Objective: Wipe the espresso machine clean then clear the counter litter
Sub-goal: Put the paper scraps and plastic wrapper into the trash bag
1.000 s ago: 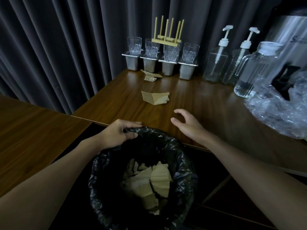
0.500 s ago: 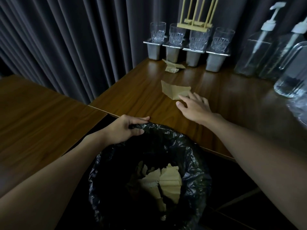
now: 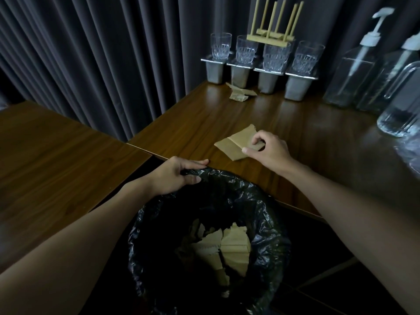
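Note:
A folded brown paper napkin point(image 3: 236, 143) lies on the wooden counter point(image 3: 295, 123). My right hand point(image 3: 267, 150) pinches its right edge between thumb and fingers. A second, crumpled brown napkin point(image 3: 239, 94) lies further back, in front of the metal cups. A bin lined with a black bag point(image 3: 268, 214) is held below the counter's front edge; several brown paper pieces lie inside it. My left hand point(image 3: 175, 178) grips the bag's rim at the far left side. The espresso machine is out of view.
Several glasses stand on metal cups point(image 3: 256, 62) at the back, with a wooden rack point(image 3: 272, 35) on top. Two pump bottles point(image 3: 354, 71) and a glass jug point(image 3: 402, 105) stand at the right. A second wooden table point(image 3: 52, 160) lies to the left. Dark curtains hang behind.
My right hand reached forward across the counter to the folded napkin and closed its fingers on it. My left hand stayed on the bin bag's rim.

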{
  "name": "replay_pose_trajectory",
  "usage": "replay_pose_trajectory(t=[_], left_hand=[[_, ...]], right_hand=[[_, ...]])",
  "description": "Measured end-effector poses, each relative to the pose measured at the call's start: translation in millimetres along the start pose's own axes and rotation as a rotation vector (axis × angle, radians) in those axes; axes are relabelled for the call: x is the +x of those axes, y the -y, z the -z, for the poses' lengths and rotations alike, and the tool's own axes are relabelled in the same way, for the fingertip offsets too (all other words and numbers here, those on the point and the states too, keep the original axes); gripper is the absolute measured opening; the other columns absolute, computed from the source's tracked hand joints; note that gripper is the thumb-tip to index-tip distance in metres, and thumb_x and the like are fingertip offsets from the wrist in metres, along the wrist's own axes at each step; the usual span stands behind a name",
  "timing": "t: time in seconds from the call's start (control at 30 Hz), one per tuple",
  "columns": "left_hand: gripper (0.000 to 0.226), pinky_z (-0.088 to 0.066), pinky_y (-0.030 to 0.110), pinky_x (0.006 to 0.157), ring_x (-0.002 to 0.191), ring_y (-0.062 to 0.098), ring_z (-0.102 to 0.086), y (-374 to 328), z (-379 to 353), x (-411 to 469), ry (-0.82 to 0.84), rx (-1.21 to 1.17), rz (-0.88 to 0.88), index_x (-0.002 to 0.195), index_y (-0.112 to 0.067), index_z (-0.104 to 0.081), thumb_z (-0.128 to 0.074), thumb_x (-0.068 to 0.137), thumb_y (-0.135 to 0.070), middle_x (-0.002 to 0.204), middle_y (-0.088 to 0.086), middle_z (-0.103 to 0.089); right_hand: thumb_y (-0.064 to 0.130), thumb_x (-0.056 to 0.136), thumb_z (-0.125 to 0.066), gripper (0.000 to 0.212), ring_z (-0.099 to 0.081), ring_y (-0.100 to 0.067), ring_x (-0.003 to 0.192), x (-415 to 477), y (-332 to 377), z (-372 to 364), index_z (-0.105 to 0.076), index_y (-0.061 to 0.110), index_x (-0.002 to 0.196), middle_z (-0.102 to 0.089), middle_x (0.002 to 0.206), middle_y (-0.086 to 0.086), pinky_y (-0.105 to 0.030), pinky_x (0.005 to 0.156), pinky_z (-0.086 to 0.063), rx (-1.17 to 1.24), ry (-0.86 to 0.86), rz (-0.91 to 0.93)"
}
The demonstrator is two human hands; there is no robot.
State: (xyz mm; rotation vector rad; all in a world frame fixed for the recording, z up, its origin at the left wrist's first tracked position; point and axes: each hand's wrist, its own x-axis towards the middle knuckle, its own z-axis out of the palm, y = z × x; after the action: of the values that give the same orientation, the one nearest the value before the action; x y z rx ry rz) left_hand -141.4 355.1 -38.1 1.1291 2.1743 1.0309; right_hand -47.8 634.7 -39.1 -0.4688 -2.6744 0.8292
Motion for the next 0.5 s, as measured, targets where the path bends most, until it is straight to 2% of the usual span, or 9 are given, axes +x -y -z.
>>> replay_pose_trajectory(t=[0.07,0.13,0.2,0.27,0.37,0.5], left_hand=[[0.045,-0.033,0.024,0.117,0.139,0.001,-0.042,0.1,-0.1,0.1,0.001,-0.001,0.001,0.136,-0.013,-0.060,-0.066,0.092,-0.005,0.149,-0.007,-0.050],[0.045,-0.033,0.021,0.115,0.138,0.000,-0.042,-0.3,-0.2,-0.1,0.003,-0.007,-0.006,0.135,-0.013,-0.060,-0.066,0.092,-0.005,0.149,-0.007,-0.050],[0.044,-0.033,0.020,0.115,0.138,0.000,-0.042,-0.7,-0.6,-0.5,0.003,-0.018,-0.011,0.135,-0.013,-0.061,-0.066,0.092,-0.005,0.149,-0.008,-0.050],[0.044,-0.033,0.026,0.117,0.139,0.001,-0.042,-0.5,-0.6,-0.9,0.002,-0.025,-0.007,0.135,-0.013,-0.060,-0.065,0.092,-0.005,0.149,-0.008,-0.050],[0.044,-0.033,0.031,0.119,0.140,0.003,-0.042,0.9,-0.5,-0.8,-0.001,-0.030,-0.014,0.135,-0.012,-0.061,-0.066,0.092,-0.005,0.149,-0.007,-0.050],[0.044,-0.032,0.023,0.117,0.137,0.000,-0.043,2.6,0.1,1.1,-0.002,-0.006,-0.026,0.134,-0.012,-0.061,-0.067,0.091,-0.005,0.148,-0.005,-0.051]], right_hand=[[0.042,0.079,-0.074,0.037,-0.048,-0.013,0.103,0.0,0.1,1.8,-0.049,0.024,0.099,-0.053,0.105,0.009,-0.044,0.100,-0.040,0.050,0.006,-0.064],[0.029,0.078,-0.077,0.045,-0.047,-0.016,0.109,0.2,0.0,2.7,-0.046,0.023,0.110,-0.050,0.112,0.006,-0.038,0.093,-0.045,0.147,-0.013,-0.123],[0.010,0.078,-0.075,0.051,-0.053,-0.013,0.107,-1.9,2.4,5.5,-0.044,0.024,0.116,-0.053,0.118,0.002,-0.027,0.080,-0.049,0.301,-0.063,-0.160],[-0.004,0.078,-0.069,0.054,-0.061,-0.010,0.096,-7.2,6.8,11.3,-0.044,0.023,0.117,-0.062,0.114,-0.005,-0.023,0.072,-0.052,0.492,-0.121,-0.202],[-0.007,0.083,-0.064,0.047,-0.066,-0.015,0.091,-22.3,22.3,27.1,-0.046,0.016,0.120,-0.069,0.104,-0.008,-0.033,0.073,-0.057,0.739,-0.104,-0.232],[-0.005,0.087,-0.063,0.039,-0.069,-0.018,0.092,-50.4,49.1,46.5,-0.047,0.011,0.120,-0.070,0.102,-0.010,-0.030,0.071,-0.056,0.928,0.092,-0.166]])
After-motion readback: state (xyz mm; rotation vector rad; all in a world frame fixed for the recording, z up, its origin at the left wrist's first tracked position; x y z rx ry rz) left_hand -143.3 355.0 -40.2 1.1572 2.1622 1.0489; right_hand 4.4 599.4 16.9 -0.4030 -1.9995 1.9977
